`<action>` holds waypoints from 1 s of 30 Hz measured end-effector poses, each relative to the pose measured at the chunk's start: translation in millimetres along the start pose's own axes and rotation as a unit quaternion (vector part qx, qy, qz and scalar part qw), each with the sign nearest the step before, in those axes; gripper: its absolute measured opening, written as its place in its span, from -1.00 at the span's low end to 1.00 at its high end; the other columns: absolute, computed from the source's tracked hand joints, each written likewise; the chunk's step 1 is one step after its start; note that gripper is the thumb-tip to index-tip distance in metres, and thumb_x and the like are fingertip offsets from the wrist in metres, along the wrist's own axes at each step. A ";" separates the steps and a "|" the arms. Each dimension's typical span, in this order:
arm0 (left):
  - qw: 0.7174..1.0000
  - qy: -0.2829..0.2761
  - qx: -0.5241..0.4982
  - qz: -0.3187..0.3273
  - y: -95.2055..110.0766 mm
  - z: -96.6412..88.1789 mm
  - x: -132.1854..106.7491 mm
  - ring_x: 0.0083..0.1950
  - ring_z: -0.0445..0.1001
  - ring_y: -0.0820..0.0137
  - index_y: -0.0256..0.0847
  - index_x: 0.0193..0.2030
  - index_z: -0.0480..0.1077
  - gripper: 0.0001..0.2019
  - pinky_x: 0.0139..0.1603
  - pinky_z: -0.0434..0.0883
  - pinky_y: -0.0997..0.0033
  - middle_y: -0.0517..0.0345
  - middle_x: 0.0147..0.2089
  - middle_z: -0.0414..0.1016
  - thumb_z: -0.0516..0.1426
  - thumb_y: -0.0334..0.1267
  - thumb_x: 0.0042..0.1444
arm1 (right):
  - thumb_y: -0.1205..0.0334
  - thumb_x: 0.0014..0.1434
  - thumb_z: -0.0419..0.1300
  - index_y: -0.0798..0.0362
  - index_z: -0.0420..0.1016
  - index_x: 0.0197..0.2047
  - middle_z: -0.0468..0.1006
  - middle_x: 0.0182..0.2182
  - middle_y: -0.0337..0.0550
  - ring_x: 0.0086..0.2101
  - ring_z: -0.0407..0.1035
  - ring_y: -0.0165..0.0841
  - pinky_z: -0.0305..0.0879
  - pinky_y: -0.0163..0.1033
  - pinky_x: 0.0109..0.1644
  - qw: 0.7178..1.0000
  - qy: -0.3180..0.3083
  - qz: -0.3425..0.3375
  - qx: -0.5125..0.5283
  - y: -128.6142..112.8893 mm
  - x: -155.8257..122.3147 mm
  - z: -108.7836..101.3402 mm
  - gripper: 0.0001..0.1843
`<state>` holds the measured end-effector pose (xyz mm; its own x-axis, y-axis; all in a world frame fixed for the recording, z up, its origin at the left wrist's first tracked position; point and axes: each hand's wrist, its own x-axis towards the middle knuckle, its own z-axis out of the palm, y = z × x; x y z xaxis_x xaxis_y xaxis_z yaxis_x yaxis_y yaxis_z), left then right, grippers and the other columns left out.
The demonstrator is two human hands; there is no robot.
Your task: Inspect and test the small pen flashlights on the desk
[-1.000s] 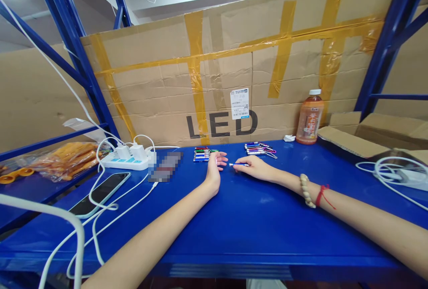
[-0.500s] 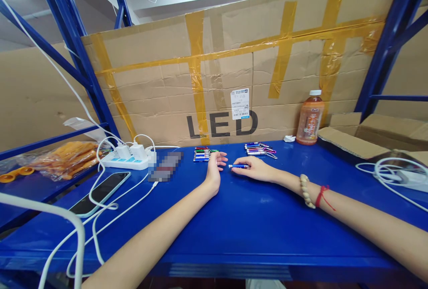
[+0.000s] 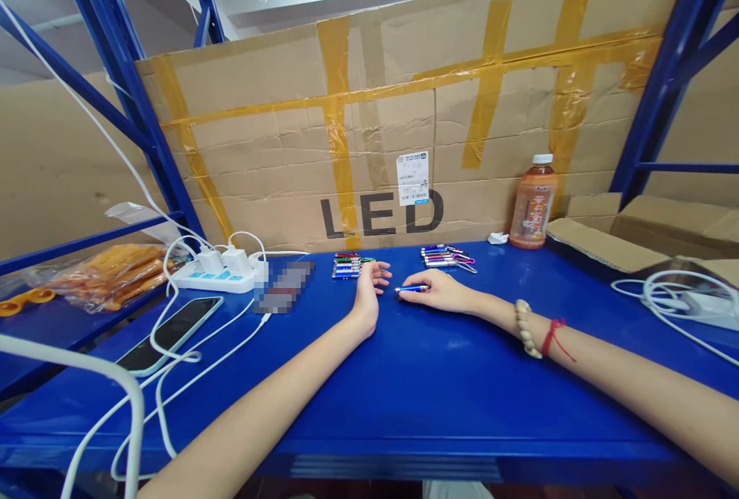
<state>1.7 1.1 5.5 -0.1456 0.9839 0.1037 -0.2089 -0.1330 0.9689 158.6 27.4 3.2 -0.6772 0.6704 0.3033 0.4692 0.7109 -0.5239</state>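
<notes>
My right hand (image 3: 442, 291) rests over the middle of the blue tabletop (image 3: 444, 383), fingers closed around a small blue keychain flashlight (image 3: 411, 289) with silver ends. The flashlight lies roughly sideways, its left end sticking out past the fingertips. Facing it from the left, my left hand (image 3: 369, 295) stands on its edge, fingers apart and slightly curved, holding nothing. Just behind that hand is a row of similar small flashlights (image 3: 346, 266) in several colours, partly covered by the fingers. A second group of small flashlights (image 3: 442, 257), with clips at their right ends, lies beyond my right hand.
At left are a white power strip (image 3: 216, 277), a phone (image 3: 173, 336), loose white cables (image 3: 135, 406) and bagged orange items (image 3: 115, 272). A drink bottle (image 3: 532, 206), crumpled tissue (image 3: 497, 238), open cardboard box (image 3: 600, 246) and coiled cable (image 3: 663, 295) are at right. Taped cardboard (image 3: 277, 152) stands behind.
Both hands stay almost in place, the right still holding the blue flashlight. The whole view shifts very slightly.
</notes>
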 end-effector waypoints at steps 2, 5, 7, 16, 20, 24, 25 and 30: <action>1.000 0.000 0.002 -0.002 0.2 0.3 -0.1 -0.43 0.27 0.46 -0.27 -0.41 0.35 -0.65 -0.44 0.12 0.50 0.09 -0.42 0.37 -0.12 -0.07 0.00 | -0.12 0.12 0.02 0.14 0.54 -0.30 0.56 -0.37 -0.12 -0.39 0.37 -0.35 0.22 -0.31 -0.32 1.000 0.002 0.006 0.002 0.3 0.2 0.1 -0.50; 1.000 0.000 0.002 -0.003 0.7 0.7 -0.3 -0.43 0.27 0.46 -0.27 -0.41 0.35 -0.65 -0.43 0.12 0.49 0.09 -0.41 0.37 -0.12 -0.07 -0.01 | -0.11 0.12 0.03 0.14 0.55 -0.29 0.57 -0.35 -0.12 -0.37 0.39 -0.33 0.23 -0.30 -0.30 1.000 0.002 0.004 0.005 1.5 1.1 0.3 -0.52; 1.000 0.000 0.002 -0.003 1.0 0.9 -0.5 -0.44 0.27 0.46 -0.27 -0.41 0.35 -0.65 -0.43 0.12 0.49 0.09 -0.42 0.37 -0.13 -0.08 -0.01 | -0.10 0.11 0.04 0.13 0.55 -0.28 0.57 -0.33 -0.12 -0.35 0.39 -0.32 0.24 -0.30 -0.28 1.000 0.005 0.001 0.009 2.5 1.7 0.7 -0.52; 1.000 0.003 0.004 -0.009 3.3 2.1 -2.0 -0.45 0.27 0.47 -0.27 -0.43 0.35 -0.66 -0.44 0.12 0.49 0.10 -0.43 0.37 -0.14 -0.12 0.03 | -0.10 0.11 0.05 0.12 0.56 -0.24 0.57 -0.28 -0.12 -0.31 0.41 -0.29 0.25 -0.27 -0.23 1.000 0.010 0.007 0.023 5.0 1.2 0.8 -0.53; 1.000 -0.002 0.006 -0.005 2.5 1.5 -1.4 -0.44 0.27 0.46 -0.27 -0.43 0.35 -0.66 -0.43 0.12 0.49 0.09 -0.43 0.36 -0.13 -0.10 0.01 | -0.07 0.13 0.04 0.10 0.55 -0.22 0.56 -0.25 -0.13 -0.29 0.41 -0.28 0.25 -0.27 -0.22 1.000 0.012 0.009 0.012 4.5 1.6 0.9 -0.55; 1.000 -0.003 0.011 0.000 1.1 0.8 -0.5 -0.42 0.28 0.44 -0.26 -0.43 0.35 -0.67 -0.43 0.12 0.48 0.09 -0.41 0.37 -0.12 -0.09 -0.01 | -0.08 0.13 0.03 0.08 0.54 -0.21 0.56 -0.25 -0.15 -0.31 0.40 -0.29 0.24 -0.26 -0.22 1.000 0.018 0.024 -0.006 5.6 2.5 2.6 -0.56; 1.000 -0.003 0.013 0.000 1.0 0.8 -0.5 -0.42 0.28 0.44 -0.26 -0.43 0.35 -0.67 -0.43 0.12 0.48 0.09 -0.41 0.37 -0.12 -0.10 -0.01 | -0.07 0.13 0.03 0.08 0.54 -0.21 0.56 -0.25 -0.15 -0.31 0.39 -0.29 0.24 -0.26 -0.21 0.999 0.020 0.026 -0.006 6.1 2.6 3.0 -0.56; 1.000 -0.004 0.016 -0.002 2.4 1.4 -1.8 -0.43 0.28 0.45 -0.25 -0.44 0.36 -0.68 -0.42 0.12 0.48 0.10 -0.41 0.38 -0.14 -0.15 0.00 | -0.05 0.17 0.00 0.06 0.50 -0.19 0.54 -0.22 -0.16 -0.26 0.39 -0.31 0.24 -0.26 -0.15 0.999 0.026 0.018 -0.017 7.6 2.2 3.9 -0.59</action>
<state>2.8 -0.9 7.9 -0.1366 0.9854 0.1019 -0.1779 -0.1256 0.9760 158.4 33.5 -3.3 -0.6293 0.7057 0.3256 0.5132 0.6920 -0.5077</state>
